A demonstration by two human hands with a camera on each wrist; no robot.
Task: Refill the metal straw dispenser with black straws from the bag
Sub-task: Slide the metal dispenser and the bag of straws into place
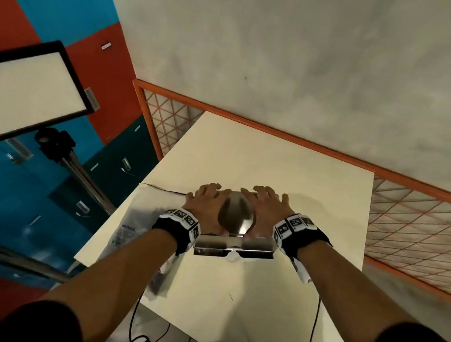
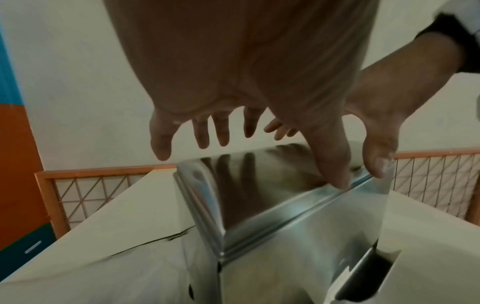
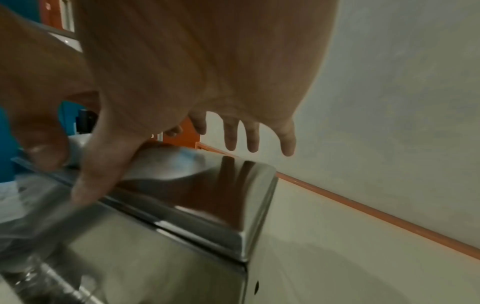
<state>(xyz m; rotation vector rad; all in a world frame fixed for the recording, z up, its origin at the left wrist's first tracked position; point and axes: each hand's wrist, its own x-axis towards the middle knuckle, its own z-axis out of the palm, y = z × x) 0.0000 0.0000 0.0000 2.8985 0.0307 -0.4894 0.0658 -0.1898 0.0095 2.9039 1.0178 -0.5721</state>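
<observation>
The metal straw dispenser (image 1: pixel 235 231) stands mid-table with its shiny lid (image 2: pixel 259 185) down on the body (image 3: pixel 161 263). My left hand (image 1: pixel 205 201) and right hand (image 1: pixel 267 206) hover over the lid, side by side, fingers straight and spread. In the left wrist view my left thumb (image 2: pixel 337 179) touches the lid's front seam, the right thumb (image 2: pixel 379 162) beside it. The right wrist view shows the right thumb (image 3: pixel 88 189) on that same edge. A clear plastic bag (image 1: pixel 134 221) lies flat to the left of the dispenser; no straws show plainly in it.
The white table (image 1: pixel 291 174) ends close behind the dispenser at an orange mesh fence (image 1: pixel 426 227) and a grey wall. A light panel on a stand (image 1: pixel 25 94) sits off the left edge. Black cables (image 1: pixel 314 330) hang over the near edge.
</observation>
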